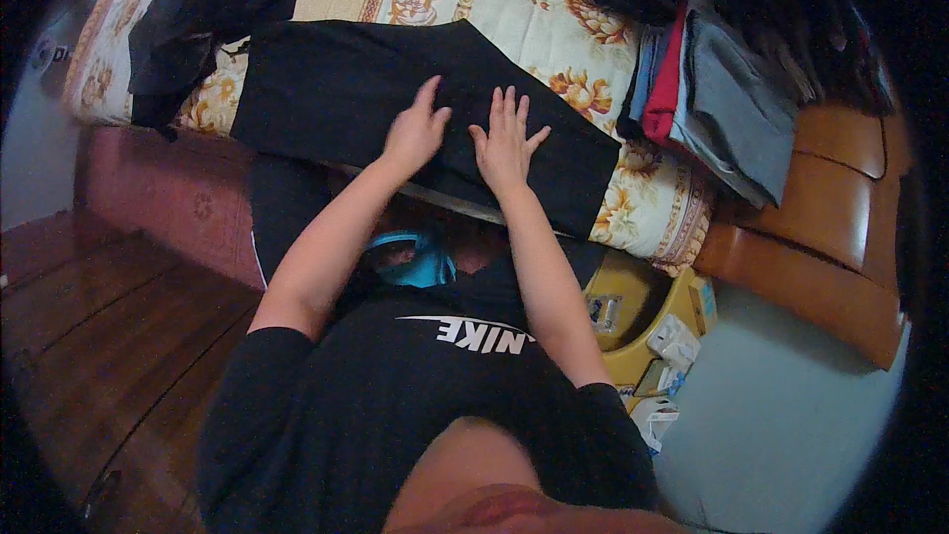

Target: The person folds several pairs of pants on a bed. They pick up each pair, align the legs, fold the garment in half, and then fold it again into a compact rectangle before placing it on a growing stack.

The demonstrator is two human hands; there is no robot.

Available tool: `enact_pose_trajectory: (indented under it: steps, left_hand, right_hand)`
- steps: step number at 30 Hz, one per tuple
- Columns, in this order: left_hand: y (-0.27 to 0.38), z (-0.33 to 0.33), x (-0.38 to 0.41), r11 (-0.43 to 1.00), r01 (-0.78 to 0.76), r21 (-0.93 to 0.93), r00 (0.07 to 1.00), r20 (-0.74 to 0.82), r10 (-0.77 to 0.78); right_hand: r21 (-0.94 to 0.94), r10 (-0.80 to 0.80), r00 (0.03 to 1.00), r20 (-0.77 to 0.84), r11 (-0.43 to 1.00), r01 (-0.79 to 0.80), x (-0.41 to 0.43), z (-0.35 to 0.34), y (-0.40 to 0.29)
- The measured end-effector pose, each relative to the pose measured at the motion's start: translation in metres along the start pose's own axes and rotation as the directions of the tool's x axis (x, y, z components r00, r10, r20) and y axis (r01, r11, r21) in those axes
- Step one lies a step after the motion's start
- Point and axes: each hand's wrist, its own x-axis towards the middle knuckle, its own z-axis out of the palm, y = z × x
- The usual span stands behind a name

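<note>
A black garment (334, 81), perhaps trousers, lies spread nearly flat along the near side of a bed with a floral quilted cover (511, 7). My left hand (417, 130) is over the middle of the cloth, its fingers apart and nothing held. To its right, my right hand (506, 135) rests palm down on the same cloth with its fingers spread. More dark cloth hangs below the bed's edge in front of me. Which hand presses harder cannot be told.
Folded clothes, with grey (734, 96) and red (665, 100) pieces, are stacked at the right. Dark clothing (200, 15) lies at the upper left. A brown wooden headboard (823, 193) stands at the right, near a yellow plastic stool or container (649, 334) holding small items.
</note>
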Motion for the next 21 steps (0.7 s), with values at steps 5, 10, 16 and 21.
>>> enact_pose_trajectory:
  steps: [5, 10, 16, 21]
  left_hand:
    - [-0.129, -0.098, -0.009, 0.931, 0.06, 0.36, 0.824, -0.544, 0.157]
    - [-0.214, -0.151, -0.011, 0.898, 0.409, 0.162, 0.772, -0.586, -0.246]
    - [-0.198, -0.173, 0.0, -0.015, 0.162, -0.987, 0.746, 0.132, -0.652]
    - [-0.156, -0.172, -0.006, -0.377, 0.004, -0.926, 0.924, 0.148, -0.354]
  right_hand:
    - [-0.068, 0.017, 1.0, 0.019, 0.998, -0.016, 0.001, 0.004, -0.002]
    - [-0.112, 0.047, 0.999, -0.007, 0.993, -0.048, 0.015, -0.001, -0.041]
    - [-0.15, 0.031, 0.999, 0.015, 0.988, -0.028, 0.018, 0.017, -0.041]
    - [-0.129, 0.037, 0.999, -0.018, 0.991, -0.039, 0.013, 0.013, -0.045]
